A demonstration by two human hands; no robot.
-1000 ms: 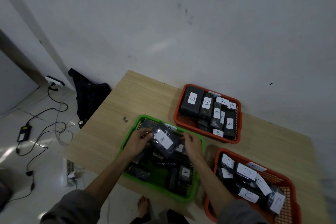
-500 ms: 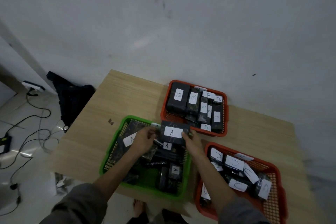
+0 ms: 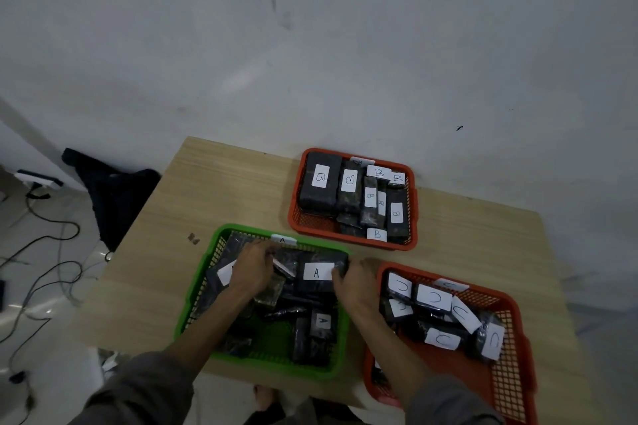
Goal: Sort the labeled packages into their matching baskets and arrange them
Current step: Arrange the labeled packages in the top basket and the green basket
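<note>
A green basket (image 3: 200, 283) at the table's near edge holds several black packages with white "A" labels. My right hand (image 3: 357, 283) grips the right end of one black "A" package (image 3: 319, 274) lying near the basket's far right corner. My left hand (image 3: 250, 271) rests on other packages inside the basket, fingers curled at that package's left end; what it grips is hidden. An orange basket (image 3: 297, 221) at the back holds "B" packages. Another orange basket (image 3: 500, 386) at the right holds "C" packages.
The wooden table (image 3: 207, 197) stands against a grey wall. A dark cloth or bag (image 3: 114, 190) lies on the floor at the left, with cables (image 3: 48, 272) and a power strip. My bare foot (image 3: 264, 397) shows below the table's near edge.
The "A" package was held up tilted over the green basket; it has been turned level and lowered into the basket's far right part. Both hands came down with it.
</note>
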